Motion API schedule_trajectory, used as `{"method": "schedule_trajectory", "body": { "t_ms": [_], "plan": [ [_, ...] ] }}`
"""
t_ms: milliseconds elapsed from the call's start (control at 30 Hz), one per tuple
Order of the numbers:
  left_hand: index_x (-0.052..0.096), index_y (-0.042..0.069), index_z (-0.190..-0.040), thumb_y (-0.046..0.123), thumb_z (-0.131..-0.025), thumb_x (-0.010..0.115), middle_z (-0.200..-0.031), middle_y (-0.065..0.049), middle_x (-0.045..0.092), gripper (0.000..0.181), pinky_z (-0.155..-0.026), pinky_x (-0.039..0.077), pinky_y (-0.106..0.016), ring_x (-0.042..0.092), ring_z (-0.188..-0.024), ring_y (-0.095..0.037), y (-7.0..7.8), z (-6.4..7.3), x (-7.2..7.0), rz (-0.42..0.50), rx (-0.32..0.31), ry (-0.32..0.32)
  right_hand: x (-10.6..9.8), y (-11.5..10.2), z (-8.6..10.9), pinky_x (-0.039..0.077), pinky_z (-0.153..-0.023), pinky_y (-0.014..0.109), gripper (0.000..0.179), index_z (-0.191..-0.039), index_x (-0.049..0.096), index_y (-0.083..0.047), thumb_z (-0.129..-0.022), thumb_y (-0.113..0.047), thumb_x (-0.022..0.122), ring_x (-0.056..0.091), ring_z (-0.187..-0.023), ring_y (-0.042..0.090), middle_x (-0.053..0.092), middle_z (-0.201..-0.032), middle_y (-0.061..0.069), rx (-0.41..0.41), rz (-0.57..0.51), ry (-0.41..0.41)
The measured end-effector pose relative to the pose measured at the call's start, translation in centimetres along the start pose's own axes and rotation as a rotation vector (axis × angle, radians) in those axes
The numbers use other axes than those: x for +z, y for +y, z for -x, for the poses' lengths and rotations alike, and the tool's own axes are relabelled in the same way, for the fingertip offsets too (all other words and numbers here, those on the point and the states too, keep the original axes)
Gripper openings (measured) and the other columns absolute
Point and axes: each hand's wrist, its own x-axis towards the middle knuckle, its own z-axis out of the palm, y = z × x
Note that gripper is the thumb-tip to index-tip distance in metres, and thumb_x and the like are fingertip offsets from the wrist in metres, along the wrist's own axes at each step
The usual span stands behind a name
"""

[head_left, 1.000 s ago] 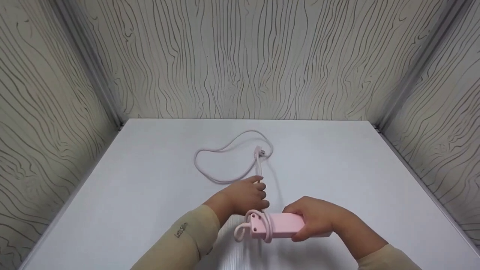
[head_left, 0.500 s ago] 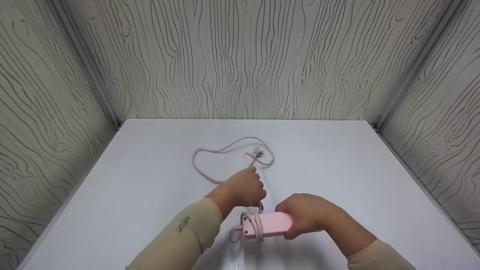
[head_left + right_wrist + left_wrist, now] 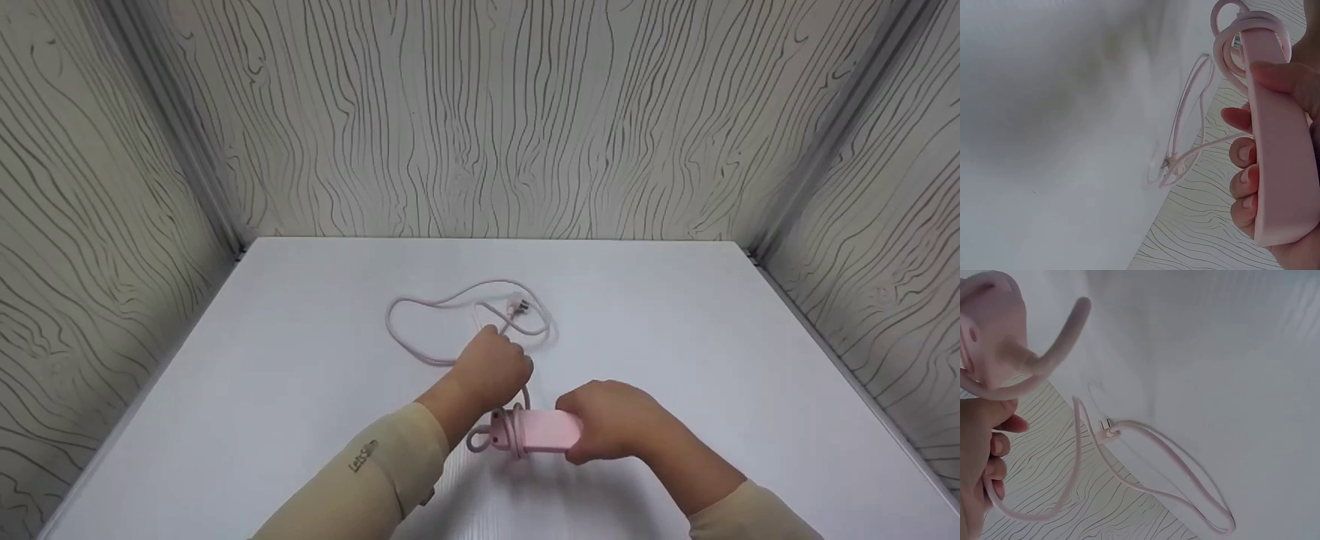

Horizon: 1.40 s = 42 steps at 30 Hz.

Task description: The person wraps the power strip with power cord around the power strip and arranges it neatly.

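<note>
Right hand (image 3: 607, 420): grip closed firmly about one end of a pink block (image 3: 551, 431). Right wrist view shows the thumb flat along one face and the fingers curled against the opposite side. The block is held lengthwise, wound end toward the person's left, apparently clear of the table (image 3: 300, 420), with a soft shadow beneath it.

Cord (image 3: 1030, 517): pale pink, leaves the block's left end in a small loop, then wraps around the body close to that end. Small dark holes show on the end face, near the windings.

Left hand (image 3: 491, 367): grip narrow, fingers curled round the cord just beyond the wound end of the block. A short stretch of cord runs between this hand and the windings. Cannot tell whether the hand touches the block.

Rest of the cord: spreads past the left hand in a wide, uneven loop over the middle of the table. The plug (image 3: 514, 307) sits at the right side of that loop, metal prongs showing, a strand crossing beside it. Cannot tell whether the plug rests on the table or hangs just above it.

Surroundings: table white, its far edge against a back wall (image 3: 480, 120) patterned like wood grain; similar panels at both sides, grey posts in the corners. Pale sleeves on both arms, dark lettering on the left sleeve (image 3: 397, 450).
</note>
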Motion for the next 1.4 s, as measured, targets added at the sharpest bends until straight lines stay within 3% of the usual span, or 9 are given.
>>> {"method": "schedule_trajectory", "body": {
  "t_ms": [167, 300, 433, 633, 933, 1167, 1400],
  "plan": [
    [0.067, 0.024, -0.080, 0.028, -0.079, 0.068, -0.068, 0.007, 0.060, 0.004, -0.064, 0.039, -0.031, 0.048, -0.058, -0.013, 0.1, 0.1, -0.3, 0.061, -0.113, -0.049, 0.0, 0.3, -0.1, 0.036, -0.052, 0.031, 0.022, -0.073, 0.060, -0.025, -0.056, -0.027, 0.075, 0.045, -0.056, 0.010, 0.050, -0.060, -0.016, 0.020, 0.004, 0.016],
    [0.067, 0.022, -0.076, 0.026, -0.082, 0.064, -0.065, 0.006, 0.059, 0.008, -0.065, 0.041, -0.031, 0.049, -0.058, -0.014, -0.1, 0.1, -0.3, 0.058, -0.169, -0.021, 0.1, 0.4, 0.0, 0.036, -0.052, 0.032, 0.023, -0.073, 0.061, -0.025, -0.056, -0.028, 0.075, 0.045, -0.056, 0.010, 0.050, -0.061, -0.015, 0.046, 0.011, 0.013],
    [0.068, 0.021, -0.077, 0.024, -0.085, 0.060, -0.064, 0.005, 0.060, 0.011, -0.065, 0.042, -0.032, 0.051, -0.058, -0.015, -0.4, 0.2, -0.4, 0.058, -0.169, 0.006, 0.3, 0.6, 0.2, 0.036, -0.052, 0.032, 0.022, -0.073, 0.061, -0.025, -0.056, -0.029, 0.076, 0.046, -0.056, 0.010, 0.051, -0.060, -0.015, 0.081, 0.006, -0.001],
    [0.069, 0.021, -0.081, 0.026, -0.081, 0.066, -0.067, 0.005, 0.062, 0.005, -0.066, 0.044, -0.033, 0.055, -0.060, -0.015, -0.3, 0.5, -1.0, 0.130, -0.187, 0.015, 0.3, 0.6, 0.1, 0.036, -0.051, 0.032, 0.022, -0.072, 0.060, -0.024, -0.056, -0.028, 0.075, 0.045, -0.055, 0.011, 0.050, -0.060, -0.014, 0.110, 0.015, 0.017],
    [0.066, 0.019, -0.087, 0.036, -0.069, 0.076, -0.066, 0.004, 0.059, 0.028, -0.060, 0.044, -0.032, 0.049, -0.057, -0.013, 0.7, 1.1, -2.2, 0.260, -0.240, -0.008, 0.5, 0.8, 0.1, 0.038, -0.052, 0.034, 0.024, -0.075, 0.060, -0.022, -0.058, -0.030, 0.076, 0.046, -0.057, 0.013, 0.052, -0.062, -0.011, 0.247, 0.028, 0.060],
    [0.063, 0.015, -0.089, 0.032, -0.087, 0.059, -0.066, 0.002, 0.057, 0.018, -0.047, 0.044, -0.032, 0.048, -0.054, -0.013, 1.0, 1.7, -1.8, 0.407, -0.309, -0.018, 0.4, 1.1, -0.1, 0.034, -0.049, 0.032, 0.022, -0.066, 0.053, -0.022, -0.057, -0.026, 0.073, 0.044, -0.053, 0.014, 0.048, -0.056, -0.009, 0.277, 0.043, 0.103],
    [0.061, 0.012, -0.092, 0.030, -0.091, 0.049, -0.065, -0.001, 0.056, 0.022, -0.045, 0.039, -0.029, 0.046, -0.052, -0.013, 2.1, 2.7, -1.7, 0.580, -0.340, 0.017, 0.7, 1.7, -0.1, 0.034, -0.049, 0.033, 0.023, -0.069, 0.054, -0.019, -0.059, -0.028, 0.072, 0.044, -0.054, 0.015, 0.049, -0.058, -0.007, 0.292, 0.059, 0.134]
  ]
}}
